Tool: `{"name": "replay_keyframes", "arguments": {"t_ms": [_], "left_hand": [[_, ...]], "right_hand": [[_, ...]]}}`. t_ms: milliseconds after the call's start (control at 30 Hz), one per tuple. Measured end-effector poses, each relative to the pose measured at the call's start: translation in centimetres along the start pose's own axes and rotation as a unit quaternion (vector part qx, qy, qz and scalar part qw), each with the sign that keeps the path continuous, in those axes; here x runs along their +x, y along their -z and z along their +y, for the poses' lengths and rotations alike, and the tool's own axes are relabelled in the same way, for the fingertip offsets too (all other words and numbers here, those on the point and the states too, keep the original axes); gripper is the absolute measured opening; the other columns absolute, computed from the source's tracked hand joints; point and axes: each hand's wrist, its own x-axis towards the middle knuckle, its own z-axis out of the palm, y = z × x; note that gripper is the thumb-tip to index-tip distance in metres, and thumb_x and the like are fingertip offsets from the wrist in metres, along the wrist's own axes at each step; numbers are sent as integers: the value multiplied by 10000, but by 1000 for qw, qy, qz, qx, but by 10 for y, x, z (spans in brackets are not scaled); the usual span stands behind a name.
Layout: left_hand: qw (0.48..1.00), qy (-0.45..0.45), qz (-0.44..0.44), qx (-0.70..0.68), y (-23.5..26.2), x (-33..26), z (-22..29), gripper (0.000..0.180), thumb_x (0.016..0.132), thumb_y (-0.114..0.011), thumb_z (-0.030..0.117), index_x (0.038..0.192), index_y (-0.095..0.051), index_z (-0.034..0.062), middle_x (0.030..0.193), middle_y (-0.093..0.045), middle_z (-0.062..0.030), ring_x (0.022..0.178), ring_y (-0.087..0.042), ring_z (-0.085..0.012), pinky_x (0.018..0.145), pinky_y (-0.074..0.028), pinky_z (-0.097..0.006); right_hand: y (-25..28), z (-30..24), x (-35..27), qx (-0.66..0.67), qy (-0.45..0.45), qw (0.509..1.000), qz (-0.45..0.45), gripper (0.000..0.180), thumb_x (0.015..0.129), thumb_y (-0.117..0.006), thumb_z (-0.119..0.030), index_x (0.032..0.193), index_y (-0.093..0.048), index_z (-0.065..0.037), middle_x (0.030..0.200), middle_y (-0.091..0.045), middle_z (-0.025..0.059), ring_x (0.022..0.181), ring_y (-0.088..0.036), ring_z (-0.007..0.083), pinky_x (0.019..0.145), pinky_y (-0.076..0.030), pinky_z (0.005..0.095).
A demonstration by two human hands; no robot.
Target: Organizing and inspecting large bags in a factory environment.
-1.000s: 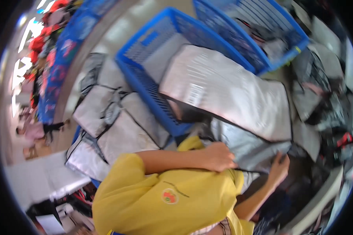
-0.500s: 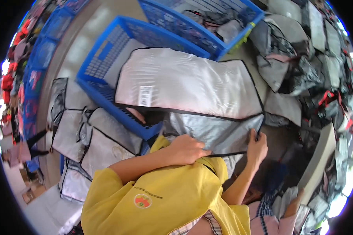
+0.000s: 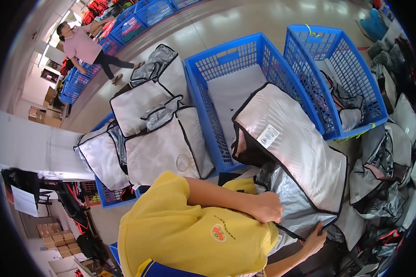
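A pale insulated bag (image 3: 291, 138) with black edging and a white label lies slanted in front of me, its far end resting over a blue crate (image 3: 217, 85). Its silver lining flap (image 3: 300, 210) hangs toward my body. My left hand (image 3: 267, 207) is closed in a fist at the flap's near edge, gripping the silver cloth. At the flap's lower right corner, my right hand (image 3: 314, 240) pinches the black-trimmed edge between thumb and fingers. A dark opening shows under the bag's left end.
Several similar pale bags (image 3: 157, 143) are piled in a crate on the left. Beyond stands a second blue crate (image 3: 337, 83) with a few grey pieces inside. More bags (image 3: 379, 171) heap up at right. A person in pink (image 3: 83, 46) stands by far crates.
My view has swung left, so the bag and crates appear farther right and turned. Both hands stay on the silver flap; the left is now closed more tightly in a fist.
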Motion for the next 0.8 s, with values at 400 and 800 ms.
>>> {"name": "replay_keyframes", "arguments": {"t_ms": [400,800], "left_hand": [[999,38,8,-20,3,-6,-1,208,851,-603,178,1039,-691,173,847,-637,-51,807,-698,-298,627,-524,-452],[998,58,4,-19,6,-6,4,307,836,-627,173,1136,-693,184,874,-637,-40,819,-700,-276,628,-522,-441]], "right_hand": [[-8,5,-7,25,59,997,43,583,977,-599,-576,838,-605,-9,800,-665,251,790,-622,496,642,-427,562],[5,-3,-15,21,53,997,44,556,976,-604,-554,883,-631,-6,844,-680,261,825,-631,506,671,-451,551]]}}
